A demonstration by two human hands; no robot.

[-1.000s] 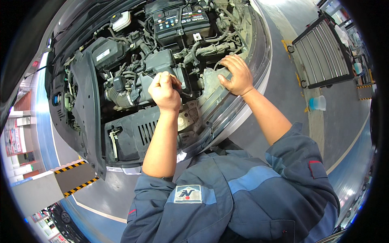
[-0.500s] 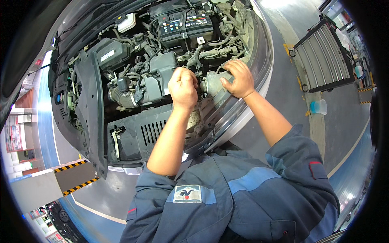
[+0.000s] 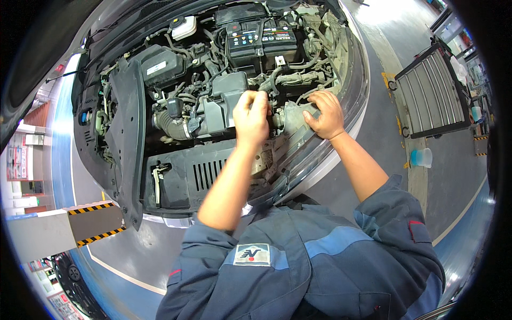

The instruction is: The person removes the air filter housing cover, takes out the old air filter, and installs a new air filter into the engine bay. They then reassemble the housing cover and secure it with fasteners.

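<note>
Moved rightward since the earlier frame: left hand (image 3: 252, 118), from over the black box (image 3: 229, 84) toward the pale housing (image 3: 295, 118) right of it. Curled into a fist; cannot tell the contents. At the housing's edge, right hand (image 3: 326, 117) with loose, open grip. Likely stiff, slick, somewhat brittle plastic; best held by the rim. Behind, battery (image 3: 261, 44) and bent hose (image 3: 273, 81), probably limiting access; nearer the body, slotted cover (image 3: 184, 172).
</note>
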